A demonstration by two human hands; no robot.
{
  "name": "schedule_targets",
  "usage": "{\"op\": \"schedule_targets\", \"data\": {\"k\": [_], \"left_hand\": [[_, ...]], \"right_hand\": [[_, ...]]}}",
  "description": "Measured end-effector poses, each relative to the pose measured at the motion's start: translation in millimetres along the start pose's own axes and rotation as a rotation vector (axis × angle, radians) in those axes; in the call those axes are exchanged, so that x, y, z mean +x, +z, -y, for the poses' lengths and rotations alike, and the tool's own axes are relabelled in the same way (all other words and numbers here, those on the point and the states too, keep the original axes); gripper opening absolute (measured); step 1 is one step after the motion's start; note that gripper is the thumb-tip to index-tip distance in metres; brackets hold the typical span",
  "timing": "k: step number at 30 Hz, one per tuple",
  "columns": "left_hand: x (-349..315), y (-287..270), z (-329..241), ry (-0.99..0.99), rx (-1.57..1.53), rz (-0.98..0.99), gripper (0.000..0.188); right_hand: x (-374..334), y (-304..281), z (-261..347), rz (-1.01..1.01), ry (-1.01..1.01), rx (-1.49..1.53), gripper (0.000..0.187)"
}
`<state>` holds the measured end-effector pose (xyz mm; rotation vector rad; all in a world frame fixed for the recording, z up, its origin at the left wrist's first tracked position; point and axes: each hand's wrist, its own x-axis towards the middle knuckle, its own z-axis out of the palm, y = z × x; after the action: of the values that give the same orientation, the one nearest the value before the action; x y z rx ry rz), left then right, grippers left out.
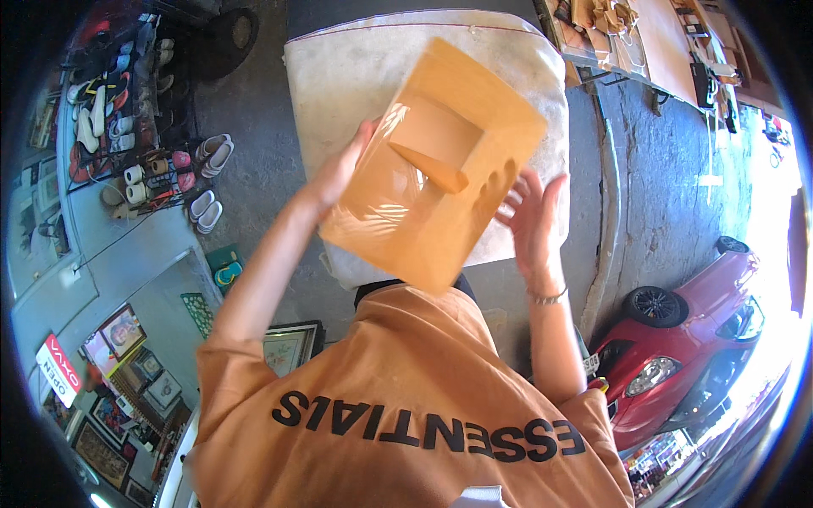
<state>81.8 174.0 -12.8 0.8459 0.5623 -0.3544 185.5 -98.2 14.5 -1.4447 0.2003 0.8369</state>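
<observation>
A glossy orange-yellow rectangular board (423,212) is held tilted over a worktable covered in a stained white cloth (334,102). In its middle is a pale rectangular recess or opening, with a pointed, cone-like piece beside it. I cannot tell what kind of thing it is. My left hand (340,171) grips the board's left edge, its fingers partly hidden behind it. Beside the right edge my right hand (535,222) is held open with fingers apart; its dark reflection shows in the shiny surface. Whether those fingertips touch the edge I cannot tell.
At the upper right stands a workbench (652,42) with brown pieces on it. A red car (677,347) is parked at the lower right. Shoe racks (140,182) line the left, with white sandals (206,212) on the floor. A framed picture (292,345) leans by my left elbow.
</observation>
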Motion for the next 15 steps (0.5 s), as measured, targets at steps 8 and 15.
{"op": "schedule_targets", "data": {"k": [8,15], "left_hand": [[-40.5,131.6,192.9,0.520,-0.323,-0.229,0.070],[-79.2,150.8,143.5,0.196,0.561,0.323,0.079]], "right_hand": [[87.7,77.3,110.2,0.688,-0.029,-0.959,0.094],[56.3,134.8,110.8,0.977,-0.463,-1.410,0.079]]}}
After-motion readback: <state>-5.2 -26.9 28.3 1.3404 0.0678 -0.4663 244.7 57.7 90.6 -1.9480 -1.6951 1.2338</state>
